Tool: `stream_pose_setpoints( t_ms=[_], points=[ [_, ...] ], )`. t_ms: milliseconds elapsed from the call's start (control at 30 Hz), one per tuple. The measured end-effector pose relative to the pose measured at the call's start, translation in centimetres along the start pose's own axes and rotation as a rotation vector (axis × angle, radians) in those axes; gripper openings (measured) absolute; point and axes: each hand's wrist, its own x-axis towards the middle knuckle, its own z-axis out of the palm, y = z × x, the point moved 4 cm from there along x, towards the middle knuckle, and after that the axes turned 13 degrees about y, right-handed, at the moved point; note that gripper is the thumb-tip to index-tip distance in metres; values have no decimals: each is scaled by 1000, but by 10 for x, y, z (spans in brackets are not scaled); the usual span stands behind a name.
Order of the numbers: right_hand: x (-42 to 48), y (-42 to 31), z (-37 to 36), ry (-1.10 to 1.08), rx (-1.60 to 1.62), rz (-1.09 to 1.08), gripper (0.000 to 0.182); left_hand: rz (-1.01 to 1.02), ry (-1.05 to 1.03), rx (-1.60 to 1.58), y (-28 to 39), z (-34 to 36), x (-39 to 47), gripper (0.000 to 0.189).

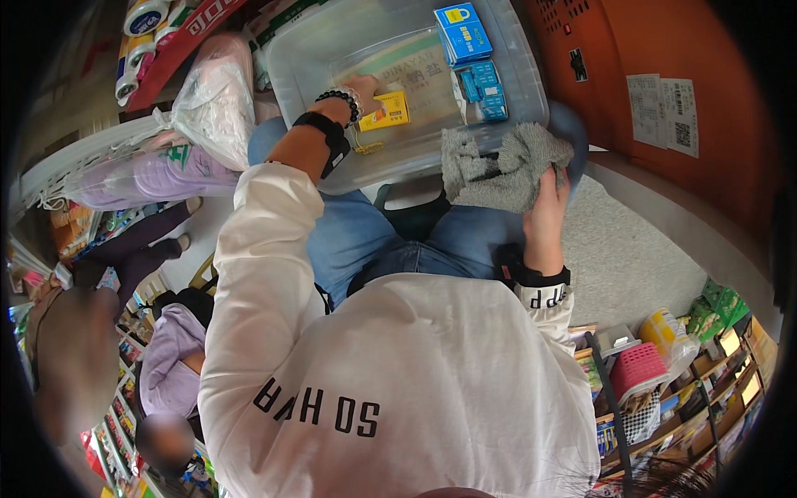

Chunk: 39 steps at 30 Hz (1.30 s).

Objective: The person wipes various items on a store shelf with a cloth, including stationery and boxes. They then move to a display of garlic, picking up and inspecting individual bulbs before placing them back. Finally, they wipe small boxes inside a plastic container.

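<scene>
My left hand (360,91), with beaded bracelets and a black band at the wrist, reaches into a clear plastic storage bin (398,171) across my knees. It sits against a small yellow box (391,112); its fingers are partly hidden, so whether it grips the box is unclear. A thin yellow cord (369,148) lies just below. In my right hand (547,208) is a bunched grey cloth (492,194), held over the bin's near right corner. Along the bin's right side are blue boxes (464,34) and an open carton of smaller blue packs (482,93).
An orange cabinet (660,56) stands close on the right. Plastic-bagged purple slippers (180,171) and a bagged pink item (215,93) crowd the left. Behind me are a person in a lilac top (168,367), another person (78,361), and shelves with a pink basket (640,370).
</scene>
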Motion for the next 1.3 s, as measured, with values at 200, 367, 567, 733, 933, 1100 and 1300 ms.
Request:
stream_pose_setpoints(
  t_ms=[200, 367, 567, 733, 933, 1100, 1300],
  points=[
    [0, 1, -1, -17, -20, -14, 46, 37, 5, -45, -11, 1, 7, 32],
    [2, 6, -4, 15, -27, -24, 43, 66, 44, -113, -20, 17, 11, 31],
    [-1, -2, -1, -72, -47, -33, 41, 53, -63, -133, -17, 11, 8, 29],
    [-1, 1, -2, -6, -42, -27, 43, 73, -71, -205, -12, 2, 5, 26],
    [-3, 3, -4, 70, -61, -16, 48, 108, 32, -148, -16, 13, 10, 21],
    [2, 5, -6, -8, -48, -10, 51, 60, -4, -100, -11, 8, 8, 22],
    [4, 8, -8, -6, -58, -31, 53, 36, 61, -17, -8, 10, 10, 18]
  ],
)
